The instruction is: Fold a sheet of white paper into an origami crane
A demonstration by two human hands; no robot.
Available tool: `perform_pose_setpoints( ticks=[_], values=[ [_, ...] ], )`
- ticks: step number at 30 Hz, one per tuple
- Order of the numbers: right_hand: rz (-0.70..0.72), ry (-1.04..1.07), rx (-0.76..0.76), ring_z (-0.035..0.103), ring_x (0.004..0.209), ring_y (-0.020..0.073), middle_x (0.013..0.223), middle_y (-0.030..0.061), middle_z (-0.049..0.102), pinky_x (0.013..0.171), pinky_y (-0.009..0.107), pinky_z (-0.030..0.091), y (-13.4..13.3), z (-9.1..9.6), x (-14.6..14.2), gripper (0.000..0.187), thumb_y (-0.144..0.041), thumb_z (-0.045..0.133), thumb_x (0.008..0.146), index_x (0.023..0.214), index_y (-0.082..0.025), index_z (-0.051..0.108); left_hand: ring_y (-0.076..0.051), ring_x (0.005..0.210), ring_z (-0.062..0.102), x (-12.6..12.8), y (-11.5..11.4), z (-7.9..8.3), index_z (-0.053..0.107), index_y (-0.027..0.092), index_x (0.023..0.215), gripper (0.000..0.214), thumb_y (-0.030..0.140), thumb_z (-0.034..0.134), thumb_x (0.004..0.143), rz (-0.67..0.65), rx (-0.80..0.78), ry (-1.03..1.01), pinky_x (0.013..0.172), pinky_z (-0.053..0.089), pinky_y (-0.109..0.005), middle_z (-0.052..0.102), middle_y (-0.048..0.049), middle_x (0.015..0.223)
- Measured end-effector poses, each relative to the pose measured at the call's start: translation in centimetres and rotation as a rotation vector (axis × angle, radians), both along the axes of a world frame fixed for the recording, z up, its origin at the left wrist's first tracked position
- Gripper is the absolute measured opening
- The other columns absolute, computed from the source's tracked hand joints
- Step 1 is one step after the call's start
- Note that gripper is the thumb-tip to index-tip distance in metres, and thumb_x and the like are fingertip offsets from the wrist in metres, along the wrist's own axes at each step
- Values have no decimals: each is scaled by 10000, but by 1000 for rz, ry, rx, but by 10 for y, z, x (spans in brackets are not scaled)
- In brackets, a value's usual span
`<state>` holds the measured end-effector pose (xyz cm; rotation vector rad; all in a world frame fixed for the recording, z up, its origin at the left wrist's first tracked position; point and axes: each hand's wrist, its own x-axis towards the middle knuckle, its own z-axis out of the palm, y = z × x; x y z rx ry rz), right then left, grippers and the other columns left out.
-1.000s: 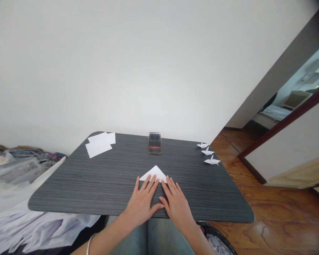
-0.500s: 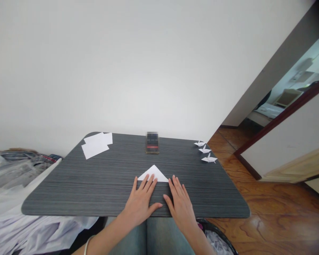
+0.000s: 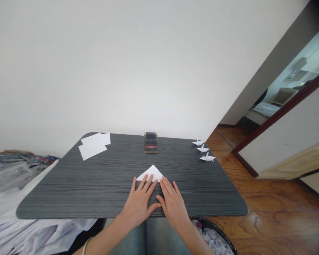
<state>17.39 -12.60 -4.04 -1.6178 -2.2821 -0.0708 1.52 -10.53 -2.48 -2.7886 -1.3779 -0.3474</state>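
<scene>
A white sheet of paper folded into a triangle [image 3: 153, 171] lies on the dark table, its peak pointing away from me. My left hand [image 3: 140, 198] rests flat with fingers spread, several fingertips on the paper's near edge. My right hand [image 3: 173, 202] lies stretched out beside it, its fingertips on the triangle's right corner, which they cover. Both thumbs point inward and come close to each other. Neither hand grasps anything. On the table's right side stand three folded paper cranes [image 3: 202, 150], one behind the other.
Several white paper sheets [image 3: 93, 146] overlap at the table's [image 3: 69, 187] far left. A dark, blurred-out rectangular object [image 3: 151, 142] sits at the back by the wall. White cloth [image 3: 37, 235] lies beyond the left edge. Below the right front edge is a bin [image 3: 218, 241] of crumpled white pieces.
My right hand has slid left along the triangle's near edge, closer to my left hand, and now covers its right corner. My left hand stays in place on the paper.
</scene>
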Motion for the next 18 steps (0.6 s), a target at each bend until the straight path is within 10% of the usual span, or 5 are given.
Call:
perform_pose_setpoints(
  ticks=[18],
  values=[
    [-76, -27, -16, 353, 1184, 239, 1293, 96, 401, 970, 450, 223, -8, 3, -5, 403, -264, 331, 865, 1253, -161, 374, -255, 1267, 167, -2, 2, -3, 195, 198, 1323, 701, 597, 295, 756, -42, 3, -17, 999, 192, -455, 222, -87, 1386]
  ],
)
